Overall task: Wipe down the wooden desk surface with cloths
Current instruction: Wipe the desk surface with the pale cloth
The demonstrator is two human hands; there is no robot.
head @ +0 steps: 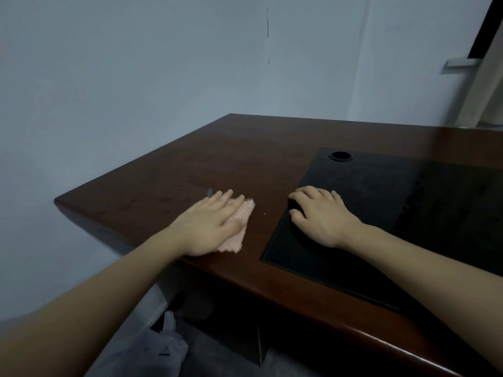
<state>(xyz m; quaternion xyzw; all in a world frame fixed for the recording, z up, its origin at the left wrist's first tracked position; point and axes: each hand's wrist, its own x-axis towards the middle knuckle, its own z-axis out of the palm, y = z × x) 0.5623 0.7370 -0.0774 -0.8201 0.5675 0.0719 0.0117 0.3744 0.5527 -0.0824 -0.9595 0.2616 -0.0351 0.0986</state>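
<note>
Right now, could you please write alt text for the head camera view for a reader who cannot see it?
A person's left hand presses a pink cloth flat on a dark wooden desk, while the right hand, fingers curled, rests on the corner of a black inset pad. A pale wall lies behind.

Left hand [206,224] flat on pink cloth [239,221]

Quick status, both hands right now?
Left hand: open, flat fingers pressing the pink cloth onto the wooden desk.
Right hand: fingers curled over something dark on the black inlay; grip unclear.
</note>
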